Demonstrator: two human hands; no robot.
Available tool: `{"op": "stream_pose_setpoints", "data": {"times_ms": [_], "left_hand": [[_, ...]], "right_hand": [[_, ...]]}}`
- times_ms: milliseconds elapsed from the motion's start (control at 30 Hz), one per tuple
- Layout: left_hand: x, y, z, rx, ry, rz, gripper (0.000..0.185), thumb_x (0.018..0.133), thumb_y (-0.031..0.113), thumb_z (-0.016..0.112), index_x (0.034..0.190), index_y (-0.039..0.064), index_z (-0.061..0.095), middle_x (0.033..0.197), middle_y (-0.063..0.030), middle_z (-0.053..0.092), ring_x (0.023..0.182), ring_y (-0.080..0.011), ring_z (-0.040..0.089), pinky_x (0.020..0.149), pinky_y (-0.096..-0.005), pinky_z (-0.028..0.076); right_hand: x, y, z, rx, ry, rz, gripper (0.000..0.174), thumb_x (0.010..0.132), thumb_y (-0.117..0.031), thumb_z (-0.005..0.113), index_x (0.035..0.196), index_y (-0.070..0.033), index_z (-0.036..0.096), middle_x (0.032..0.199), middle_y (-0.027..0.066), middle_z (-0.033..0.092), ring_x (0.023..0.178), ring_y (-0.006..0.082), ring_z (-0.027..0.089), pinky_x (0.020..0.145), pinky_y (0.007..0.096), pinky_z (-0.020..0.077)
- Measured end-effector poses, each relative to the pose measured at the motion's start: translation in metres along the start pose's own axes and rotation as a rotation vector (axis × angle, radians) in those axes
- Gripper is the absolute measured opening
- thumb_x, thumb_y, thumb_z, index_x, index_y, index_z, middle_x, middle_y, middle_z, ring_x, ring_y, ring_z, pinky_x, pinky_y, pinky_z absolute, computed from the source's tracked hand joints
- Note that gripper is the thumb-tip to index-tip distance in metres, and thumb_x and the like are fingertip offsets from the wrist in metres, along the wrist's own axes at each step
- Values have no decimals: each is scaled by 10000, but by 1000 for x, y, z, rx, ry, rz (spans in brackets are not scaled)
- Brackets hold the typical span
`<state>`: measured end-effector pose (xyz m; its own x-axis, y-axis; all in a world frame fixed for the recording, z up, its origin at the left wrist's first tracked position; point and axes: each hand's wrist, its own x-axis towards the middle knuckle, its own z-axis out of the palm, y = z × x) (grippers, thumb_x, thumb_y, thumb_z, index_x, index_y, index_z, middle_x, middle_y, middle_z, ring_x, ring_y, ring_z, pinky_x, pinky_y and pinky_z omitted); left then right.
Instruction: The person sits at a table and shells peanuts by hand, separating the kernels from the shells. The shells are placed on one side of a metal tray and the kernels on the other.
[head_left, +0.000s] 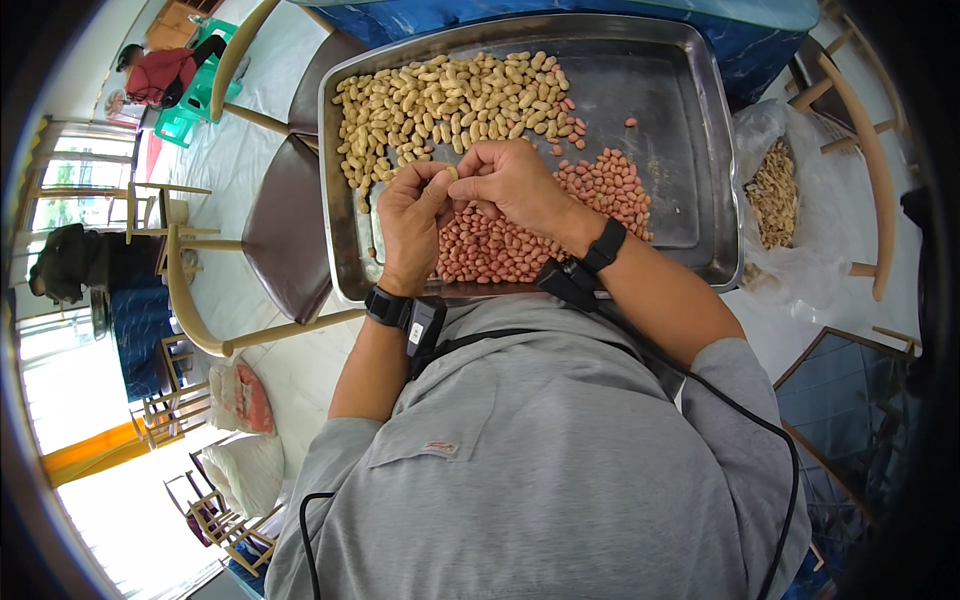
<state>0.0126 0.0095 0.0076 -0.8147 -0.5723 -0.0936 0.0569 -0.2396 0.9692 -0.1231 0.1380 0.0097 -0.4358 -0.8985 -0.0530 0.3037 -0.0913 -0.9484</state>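
A large metal tray (652, 82) lies before me. Unshelled peanuts (450, 90) are heaped along its far left part, and shelled pink peanut kernels (495, 247) cover the near middle. Above the tray, my left hand (412, 217) pinches a peanut in its shell (451, 173) between thumb and finger. The fingertips of my right hand (517, 184) meet it from the other side and touch the same peanut. Fingers hide much of it, so whether the shell is cracked cannot be seen. A lone kernel (631, 121) sits to the right.
Right of the tray, a clear plastic bag (814, 217) holds empty peanut shells (772, 195). Chairs with brown seats (289, 225) stand close on the left. A blue-covered table (360, 22) is at the far side. Two people (161, 75) are farther off left; a black cable (757, 420) runs along my right arm.
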Motion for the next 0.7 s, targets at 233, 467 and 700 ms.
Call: {"op": "stream_pose_setpoints", "data": {"times_ms": [233,467,700], "left_hand": [[-3,3,13,-120,19,-17,106,1059,85,646,1108,-4,675,811,25,609,662,-41,529,643,-187,499],[-5,8,19,-197,50,-56,104,1069,93,632,1100,4,676,781,38,570,648,-36,485,611,-175,450],[4,-2,19,-335,45,-93,162,1107,162,584,1099,10,640,814,30,558,679,-46,469,573,-190,364]], "right_hand": [[3,4,-4,91,9,8,117,933,-27,760,862,14,676,741,98,714,512,79,578,444,224,416],[4,7,-3,143,41,36,104,957,-48,739,894,21,695,727,89,701,499,79,565,441,227,408],[4,0,1,305,104,116,82,989,-46,693,948,25,695,759,101,717,540,79,571,456,239,425]]}}
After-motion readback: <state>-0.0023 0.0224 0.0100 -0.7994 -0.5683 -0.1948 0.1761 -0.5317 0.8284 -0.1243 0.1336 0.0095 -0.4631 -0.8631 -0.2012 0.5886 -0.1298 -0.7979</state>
